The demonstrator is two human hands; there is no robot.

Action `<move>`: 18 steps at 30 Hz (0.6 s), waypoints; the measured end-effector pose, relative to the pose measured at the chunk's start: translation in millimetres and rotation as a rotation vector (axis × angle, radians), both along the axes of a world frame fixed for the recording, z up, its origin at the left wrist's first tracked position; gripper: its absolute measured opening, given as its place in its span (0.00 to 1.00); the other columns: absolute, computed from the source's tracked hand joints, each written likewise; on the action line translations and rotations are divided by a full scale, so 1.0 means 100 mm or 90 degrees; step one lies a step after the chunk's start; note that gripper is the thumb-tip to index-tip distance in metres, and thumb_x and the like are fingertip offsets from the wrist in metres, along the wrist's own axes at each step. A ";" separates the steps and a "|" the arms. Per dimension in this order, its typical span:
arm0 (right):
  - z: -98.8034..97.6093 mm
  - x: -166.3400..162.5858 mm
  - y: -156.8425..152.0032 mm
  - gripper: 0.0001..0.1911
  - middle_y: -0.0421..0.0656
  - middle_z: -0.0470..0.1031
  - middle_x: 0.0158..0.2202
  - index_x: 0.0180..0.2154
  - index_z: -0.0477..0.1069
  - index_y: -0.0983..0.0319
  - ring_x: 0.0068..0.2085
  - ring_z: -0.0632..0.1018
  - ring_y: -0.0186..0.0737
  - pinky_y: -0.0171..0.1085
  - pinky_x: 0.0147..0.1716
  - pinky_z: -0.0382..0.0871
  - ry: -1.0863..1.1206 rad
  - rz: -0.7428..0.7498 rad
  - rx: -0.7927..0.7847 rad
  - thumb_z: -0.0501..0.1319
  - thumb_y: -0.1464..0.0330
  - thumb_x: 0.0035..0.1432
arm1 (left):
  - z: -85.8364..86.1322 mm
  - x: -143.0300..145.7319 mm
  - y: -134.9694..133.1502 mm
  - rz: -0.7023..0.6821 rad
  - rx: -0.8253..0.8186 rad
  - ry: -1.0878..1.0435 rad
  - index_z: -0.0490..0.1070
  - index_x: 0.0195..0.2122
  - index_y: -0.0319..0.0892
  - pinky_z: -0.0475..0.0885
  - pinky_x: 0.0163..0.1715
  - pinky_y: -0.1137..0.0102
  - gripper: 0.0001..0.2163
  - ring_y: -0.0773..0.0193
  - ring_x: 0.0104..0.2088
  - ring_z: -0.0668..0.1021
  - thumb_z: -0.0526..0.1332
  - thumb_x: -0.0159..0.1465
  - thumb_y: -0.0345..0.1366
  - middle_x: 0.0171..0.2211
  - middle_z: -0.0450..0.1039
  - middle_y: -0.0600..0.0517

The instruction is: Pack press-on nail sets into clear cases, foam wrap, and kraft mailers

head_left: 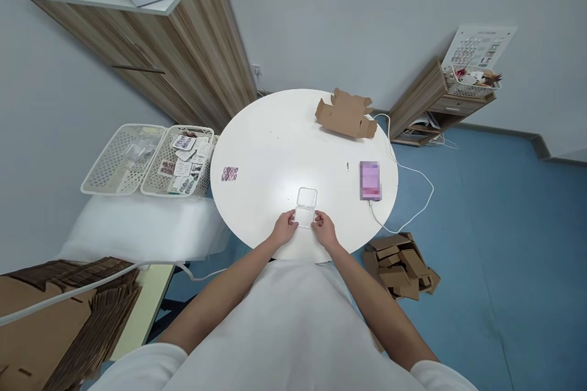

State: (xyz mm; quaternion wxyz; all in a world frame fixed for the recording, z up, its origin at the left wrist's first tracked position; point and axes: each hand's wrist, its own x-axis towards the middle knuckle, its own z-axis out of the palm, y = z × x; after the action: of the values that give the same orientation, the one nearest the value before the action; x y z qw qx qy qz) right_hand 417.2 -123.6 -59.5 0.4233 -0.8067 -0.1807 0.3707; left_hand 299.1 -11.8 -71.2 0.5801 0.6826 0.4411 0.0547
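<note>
A small clear plastic case (306, 206) lies open on the round white table (275, 140), its lid tipped away from me. My left hand (284, 228) pinches the near left edge of the case. My right hand (324, 230) pinches its near right edge. Both hands rest at the table's front edge. A small card of purple press-on nails (229, 173) lies alone at the table's left side, well away from both hands.
A phone (370, 180) on a white cable (413, 195) lies at the right. A flat cardboard box (346, 113) sits at the back. Two white baskets (151, 159) with nail cards stand left. Folded cartons (401, 263) lie on the blue floor.
</note>
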 end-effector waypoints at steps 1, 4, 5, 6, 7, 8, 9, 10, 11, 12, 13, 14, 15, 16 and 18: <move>-0.01 0.00 0.00 0.25 0.44 0.67 0.38 0.49 0.62 0.62 0.30 0.70 0.34 0.39 0.38 0.68 0.004 0.003 -0.004 0.54 0.70 0.45 | 0.01 0.00 -0.01 -0.008 0.008 0.011 0.65 0.48 0.41 0.65 0.40 0.68 0.20 0.67 0.32 0.69 0.59 0.52 0.30 0.35 0.65 0.51; -0.02 -0.02 -0.05 0.27 0.44 0.67 0.40 0.50 0.61 0.62 0.31 0.71 0.33 0.38 0.38 0.68 0.019 -0.001 -0.016 0.55 0.70 0.45 | 0.03 -0.03 -0.04 -0.008 0.027 0.043 0.63 0.50 0.40 0.66 0.39 0.68 0.22 0.67 0.34 0.69 0.59 0.52 0.31 0.39 0.65 0.49; -0.02 -0.03 -0.07 0.27 0.44 0.67 0.41 0.51 0.61 0.62 0.31 0.72 0.33 0.37 0.38 0.68 0.028 -0.004 -0.021 0.55 0.69 0.45 | 0.04 -0.05 -0.06 -0.001 0.027 0.050 0.62 0.50 0.40 0.66 0.40 0.68 0.22 0.66 0.35 0.69 0.59 0.53 0.32 0.40 0.64 0.48; -0.02 -0.04 -0.10 0.27 0.44 0.67 0.42 0.51 0.61 0.62 0.32 0.72 0.33 0.37 0.38 0.68 0.040 -0.007 -0.024 0.55 0.69 0.46 | 0.04 -0.06 -0.08 0.008 0.021 0.053 0.61 0.51 0.40 0.66 0.40 0.68 0.22 0.66 0.36 0.70 0.59 0.53 0.32 0.41 0.64 0.47; -0.02 -0.05 -0.12 0.27 0.45 0.67 0.43 0.51 0.60 0.61 0.32 0.73 0.33 0.37 0.37 0.68 0.054 -0.008 -0.026 0.55 0.69 0.46 | 0.04 -0.08 -0.09 0.019 0.011 0.053 0.61 0.51 0.39 0.66 0.40 0.69 0.22 0.65 0.37 0.70 0.59 0.53 0.32 0.41 0.64 0.47; -0.02 -0.06 -0.14 0.27 0.45 0.67 0.44 0.51 0.60 0.61 0.32 0.73 0.33 0.37 0.37 0.69 0.067 -0.006 -0.024 0.55 0.69 0.46 | 0.04 -0.09 -0.11 0.029 -0.002 0.050 0.61 0.51 0.39 0.66 0.40 0.69 0.22 0.65 0.38 0.70 0.59 0.53 0.31 0.41 0.65 0.47; -0.01 -0.07 -0.16 0.26 0.45 0.67 0.44 0.51 0.61 0.61 0.33 0.74 0.33 0.37 0.37 0.69 0.076 -0.005 -0.021 0.55 0.69 0.46 | 0.04 -0.10 -0.13 0.038 -0.015 0.045 0.61 0.51 0.39 0.67 0.40 0.69 0.22 0.65 0.38 0.70 0.58 0.53 0.31 0.42 0.65 0.47; -0.01 -0.08 -0.16 0.26 0.45 0.67 0.45 0.50 0.61 0.61 0.34 0.74 0.34 0.37 0.38 0.69 0.082 -0.004 -0.015 0.55 0.69 0.46 | 0.03 -0.09 -0.14 0.046 -0.026 0.040 0.61 0.51 0.40 0.67 0.41 0.69 0.22 0.65 0.39 0.70 0.58 0.53 0.30 0.42 0.66 0.47; -0.01 -0.08 -0.16 0.25 0.45 0.68 0.45 0.50 0.62 0.60 0.35 0.74 0.34 0.37 0.38 0.69 0.083 -0.003 -0.009 0.55 0.70 0.46 | 0.03 -0.08 -0.14 0.054 -0.034 0.036 0.61 0.51 0.40 0.67 0.41 0.69 0.22 0.65 0.40 0.70 0.58 0.53 0.29 0.42 0.66 0.46; 0.00 -0.07 -0.15 0.25 0.46 0.68 0.45 0.49 0.62 0.61 0.35 0.75 0.35 0.37 0.39 0.69 0.080 -0.004 -0.005 0.56 0.70 0.46 | 0.03 -0.06 -0.15 0.060 -0.040 0.032 0.61 0.51 0.40 0.67 0.41 0.68 0.23 0.64 0.41 0.70 0.58 0.53 0.29 0.43 0.66 0.46; 0.00 -0.06 -0.13 0.25 0.46 0.68 0.45 0.49 0.62 0.61 0.36 0.75 0.35 0.38 0.39 0.69 0.074 -0.004 -0.002 0.56 0.70 0.46 | 0.04 -0.03 -0.15 0.064 -0.045 0.029 0.61 0.51 0.40 0.67 0.42 0.68 0.23 0.64 0.41 0.70 0.58 0.53 0.28 0.44 0.66 0.46; 0.00 -0.03 -0.11 0.25 0.46 0.69 0.45 0.50 0.62 0.62 0.36 0.75 0.36 0.38 0.40 0.69 0.067 -0.002 -0.002 0.56 0.71 0.46 | 0.04 0.00 -0.14 0.067 -0.048 0.024 0.61 0.52 0.39 0.67 0.42 0.68 0.23 0.63 0.42 0.70 0.58 0.53 0.28 0.45 0.66 0.45; 0.00 -0.01 -0.08 0.26 0.47 0.69 0.45 0.50 0.62 0.62 0.36 0.75 0.36 0.38 0.40 0.68 0.060 0.002 -0.003 0.55 0.71 0.46 | 0.05 0.03 -0.13 0.070 -0.050 0.019 0.60 0.52 0.39 0.67 0.43 0.68 0.24 0.63 0.43 0.70 0.58 0.53 0.28 0.45 0.66 0.45; 0.00 0.02 -0.06 0.26 0.47 0.69 0.45 0.50 0.62 0.62 0.37 0.75 0.36 0.38 0.40 0.68 0.054 0.007 -0.002 0.55 0.70 0.46 | 0.05 0.07 -0.13 0.074 -0.049 0.013 0.60 0.52 0.39 0.67 0.43 0.67 0.24 0.63 0.44 0.70 0.58 0.53 0.28 0.46 0.66 0.44; -0.01 0.07 -0.01 0.27 0.47 0.68 0.46 0.51 0.61 0.62 0.37 0.74 0.37 0.38 0.40 0.69 0.047 0.018 0.006 0.55 0.70 0.45 | 0.06 0.12 -0.11 0.081 -0.045 0.001 0.60 0.52 0.40 0.66 0.44 0.67 0.24 0.62 0.45 0.70 0.58 0.53 0.27 0.48 0.65 0.45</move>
State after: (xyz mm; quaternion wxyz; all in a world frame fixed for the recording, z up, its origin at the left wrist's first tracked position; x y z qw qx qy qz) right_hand 424.5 -124.6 -60.9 0.4287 -0.7876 -0.1778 0.4054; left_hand 310.8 -22.7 -65.2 0.5992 0.6322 0.4854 0.0752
